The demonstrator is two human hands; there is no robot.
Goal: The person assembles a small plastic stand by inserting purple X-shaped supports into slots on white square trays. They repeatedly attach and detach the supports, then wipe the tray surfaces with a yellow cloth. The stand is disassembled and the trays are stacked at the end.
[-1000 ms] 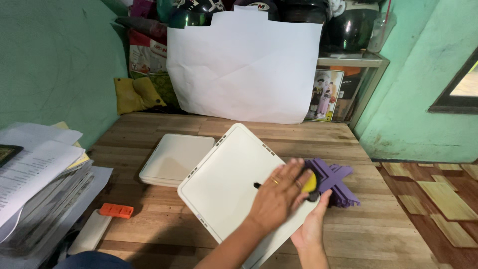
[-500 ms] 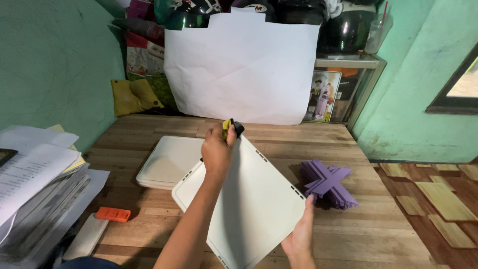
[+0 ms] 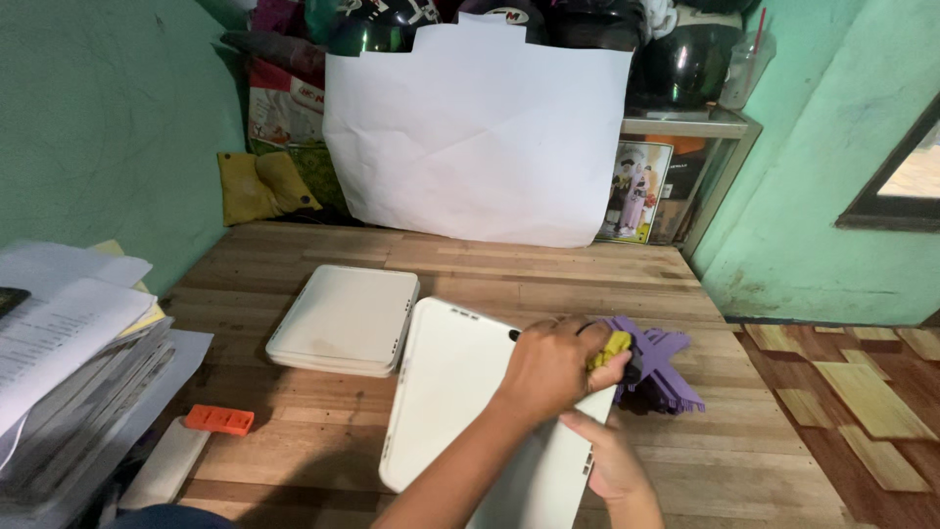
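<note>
My left hand [image 3: 553, 367] is closed around a screwdriver with a yellow and black handle [image 3: 609, 350], at the right edge of a white square plastic panel [image 3: 450, 392]. The panel lies tilted on the wooden table [image 3: 294, 441]. My right hand [image 3: 609, 458] grips the panel's right edge from below, just under my left hand. A pile of purple cross-shaped pieces [image 3: 668, 370] lies right behind both hands, partly hidden by them.
A stack of similar white panels [image 3: 343, 318] sits to the left. An orange block [image 3: 219, 419] and a flat white piece [image 3: 166, 460] lie near the front left. Loose papers [image 3: 69, 333] pile at the left edge. A big white sheet [image 3: 480, 137] leans at the back.
My left hand with the screwdriver swung from the panel's right side to its far corner and back to the right edge. The panel was turned and now lies more upright.
</note>
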